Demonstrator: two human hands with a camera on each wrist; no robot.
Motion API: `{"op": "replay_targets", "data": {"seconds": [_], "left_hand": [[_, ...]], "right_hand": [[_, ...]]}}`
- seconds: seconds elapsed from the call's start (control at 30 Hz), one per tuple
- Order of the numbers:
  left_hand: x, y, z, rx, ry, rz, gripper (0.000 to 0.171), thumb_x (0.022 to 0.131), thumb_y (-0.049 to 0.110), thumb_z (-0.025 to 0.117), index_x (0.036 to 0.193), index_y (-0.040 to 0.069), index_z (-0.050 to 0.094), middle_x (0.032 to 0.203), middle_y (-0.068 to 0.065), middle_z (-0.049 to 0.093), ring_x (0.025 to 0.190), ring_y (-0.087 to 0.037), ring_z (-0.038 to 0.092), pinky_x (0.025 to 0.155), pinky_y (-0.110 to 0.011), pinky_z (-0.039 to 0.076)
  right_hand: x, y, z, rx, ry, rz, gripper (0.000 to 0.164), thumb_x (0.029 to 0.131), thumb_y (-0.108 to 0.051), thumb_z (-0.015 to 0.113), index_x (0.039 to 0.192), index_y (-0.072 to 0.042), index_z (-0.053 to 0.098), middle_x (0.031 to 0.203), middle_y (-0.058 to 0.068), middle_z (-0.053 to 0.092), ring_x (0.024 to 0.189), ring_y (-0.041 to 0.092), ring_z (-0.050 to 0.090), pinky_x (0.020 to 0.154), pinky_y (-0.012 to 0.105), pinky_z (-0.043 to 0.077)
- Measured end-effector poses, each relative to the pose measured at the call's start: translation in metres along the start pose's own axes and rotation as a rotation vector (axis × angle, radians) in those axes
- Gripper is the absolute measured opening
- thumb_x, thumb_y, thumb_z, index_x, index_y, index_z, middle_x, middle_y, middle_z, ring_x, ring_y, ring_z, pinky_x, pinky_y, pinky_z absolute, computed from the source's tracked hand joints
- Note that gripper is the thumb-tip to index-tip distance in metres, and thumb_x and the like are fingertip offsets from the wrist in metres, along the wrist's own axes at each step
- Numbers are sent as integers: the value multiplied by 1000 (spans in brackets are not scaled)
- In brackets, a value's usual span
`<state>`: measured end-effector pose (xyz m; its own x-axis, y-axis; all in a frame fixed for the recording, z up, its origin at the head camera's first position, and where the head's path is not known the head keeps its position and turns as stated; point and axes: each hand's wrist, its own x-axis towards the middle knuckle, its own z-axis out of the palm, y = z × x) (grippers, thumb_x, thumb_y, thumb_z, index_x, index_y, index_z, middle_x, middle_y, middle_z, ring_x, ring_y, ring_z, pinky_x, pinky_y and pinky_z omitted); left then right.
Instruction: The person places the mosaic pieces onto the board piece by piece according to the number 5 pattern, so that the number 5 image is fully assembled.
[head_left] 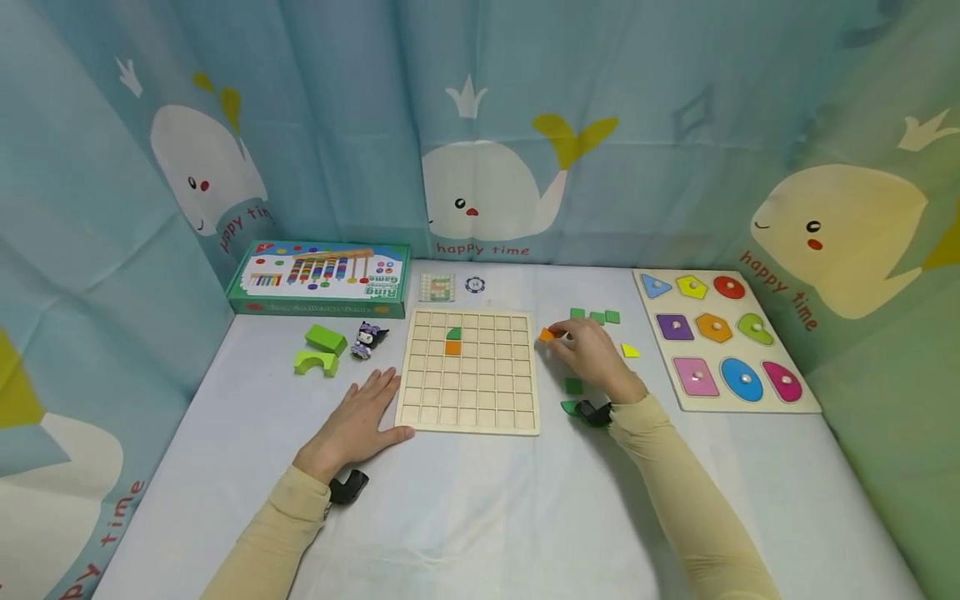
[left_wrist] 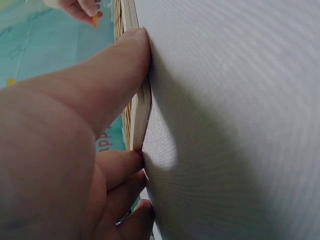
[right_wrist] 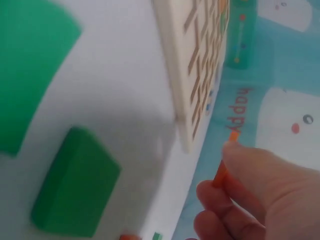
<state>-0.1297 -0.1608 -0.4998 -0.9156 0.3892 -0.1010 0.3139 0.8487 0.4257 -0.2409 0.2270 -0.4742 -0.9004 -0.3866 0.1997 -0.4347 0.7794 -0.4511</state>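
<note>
A wooden grid board (head_left: 472, 392) lies on the white table. One of its cells holds an orange square tile (head_left: 453, 348), with a green curved-edge tile (head_left: 454, 333) just beyond it. My left hand (head_left: 358, 423) rests at the board's near left corner, fingers extended, with thumb and fingertips against its edges in the left wrist view. Just off the board's right side, my right hand (head_left: 591, 354) pinches a small orange tile (right_wrist: 219, 174) between thumb and fingers. Below that hand lie a green square tile (head_left: 573, 387) and a green curved tile (head_left: 570, 407), partly hidden by the wrist strap.
Several green squares (head_left: 612, 317) and a yellow tile (head_left: 630, 351) lie around the right hand. A shape puzzle (head_left: 727, 392) is at right. To the left are green blocks (head_left: 326, 339), a figurine (head_left: 367, 340) and a game box (head_left: 322, 283). A pattern card (head_left: 437, 287) and chip (head_left: 475, 285) sit behind the board.
</note>
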Motion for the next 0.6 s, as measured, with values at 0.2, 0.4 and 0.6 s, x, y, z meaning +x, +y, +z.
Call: {"op": "replay_targets", "data": {"seconds": [0.2,0.4,0.6], "left_hand": [[1,1,-1,8,0,0,89,90,49,66,151,-3,28,159,-17,21,145,-35,14,113,-57,13],[1,1,-1,9,-3,2,89,90,49,66,151,-3,28,158,-17,21,145,-35,14,113,-57,13],[0,2,-1,10,3,0,89,90,49,66,151,-4,28,158,-18,22,145,-36,14,113,-57,14]], "right_hand": [[1,-13,-2,34,36,-54,23,91,-11,70,110,2,71,106,14,68,94,32,59,78,44,49],[3,-26,2,71,46,-113,22,91,-10,70,109,3,71,106,14,68,93,34,58,76,43,47],[6,-39,8,73,39,-144,22,92,-13,70,109,0,71,104,11,68,90,30,57,74,40,47]]}}
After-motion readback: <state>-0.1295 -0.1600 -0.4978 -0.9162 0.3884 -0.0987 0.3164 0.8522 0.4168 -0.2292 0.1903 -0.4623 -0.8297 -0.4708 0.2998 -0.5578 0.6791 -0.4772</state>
